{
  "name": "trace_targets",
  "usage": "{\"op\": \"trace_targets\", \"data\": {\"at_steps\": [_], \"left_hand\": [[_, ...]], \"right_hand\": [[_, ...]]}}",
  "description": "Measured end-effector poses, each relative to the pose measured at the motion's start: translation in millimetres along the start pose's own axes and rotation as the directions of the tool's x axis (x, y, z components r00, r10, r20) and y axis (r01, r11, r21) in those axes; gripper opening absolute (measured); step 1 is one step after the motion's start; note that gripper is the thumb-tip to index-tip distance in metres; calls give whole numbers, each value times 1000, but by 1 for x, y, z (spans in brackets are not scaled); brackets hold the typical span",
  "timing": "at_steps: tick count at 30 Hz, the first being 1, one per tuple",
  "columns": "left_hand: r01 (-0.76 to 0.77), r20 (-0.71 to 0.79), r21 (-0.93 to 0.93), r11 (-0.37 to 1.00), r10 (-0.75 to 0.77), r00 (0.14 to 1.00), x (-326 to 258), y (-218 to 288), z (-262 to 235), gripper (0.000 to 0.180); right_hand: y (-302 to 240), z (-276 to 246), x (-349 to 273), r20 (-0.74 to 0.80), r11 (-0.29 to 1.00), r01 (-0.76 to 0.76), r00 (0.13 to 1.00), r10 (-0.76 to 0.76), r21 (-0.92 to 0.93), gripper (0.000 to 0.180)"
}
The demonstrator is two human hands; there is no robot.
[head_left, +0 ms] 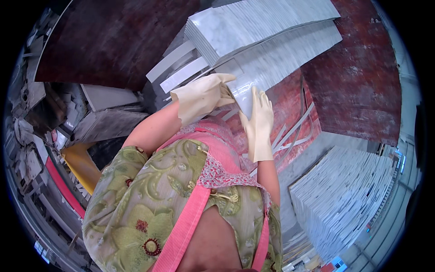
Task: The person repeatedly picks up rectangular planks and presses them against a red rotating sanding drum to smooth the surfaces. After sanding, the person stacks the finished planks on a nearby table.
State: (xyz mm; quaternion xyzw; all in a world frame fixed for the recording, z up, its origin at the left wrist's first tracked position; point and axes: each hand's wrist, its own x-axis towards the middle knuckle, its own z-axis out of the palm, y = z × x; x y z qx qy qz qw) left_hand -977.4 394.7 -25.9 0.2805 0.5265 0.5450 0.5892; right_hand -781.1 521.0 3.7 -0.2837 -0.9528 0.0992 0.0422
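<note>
Both my hands wear cream rubber gloves. A thin, glossy grey-white marbled panel (243, 92) lies between them at the near end of a stack. My left hand (204, 96) closes on the panel's left edge, its thumb reaching over the top and its fingers curled beside it. My right hand (259, 119) is at the panel's near right corner, fingers fairly straight along it and thumb on the other side of the corner. Just beyond are neat stacks of similar marbled panels (267, 27), the upper pile resting on a lower one (294, 50).
Pale strips (183, 75) stick out left of the stacks. Loose narrow strips (290, 136) lie on a worn red board (312, 120). Dark red boards (108, 41) flank the work spot. Another tall panel stack (344, 195) stands at right; broken slabs (111, 122) clutter the left.
</note>
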Motion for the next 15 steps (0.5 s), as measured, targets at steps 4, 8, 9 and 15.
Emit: {"op": "trace_targets", "data": {"at_steps": [4, 8, 9, 15], "left_hand": [[182, -123, -368, 912, -242, 963, 3, 26, 15, 41], [215, -159, -726, 653, -464, 872, 12, 30, 22, 57], [213, -154, -725, 655, -456, 877, 14, 25, 20, 56], [254, -214, -686, 682, -522, 826, 21, 30, 23, 58]], "right_hand": [[-9, -8, 0, 76, 994, -105, 992, 102, 30, 97], [6, -7, -4, 43, 999, -20, 999, 19, 25, 96], [14, -7, -8, 56, 999, -1, 998, -1, 50, 96], [36, -14, -24, 22, 990, 103, 994, -106, 93, 97]]}}
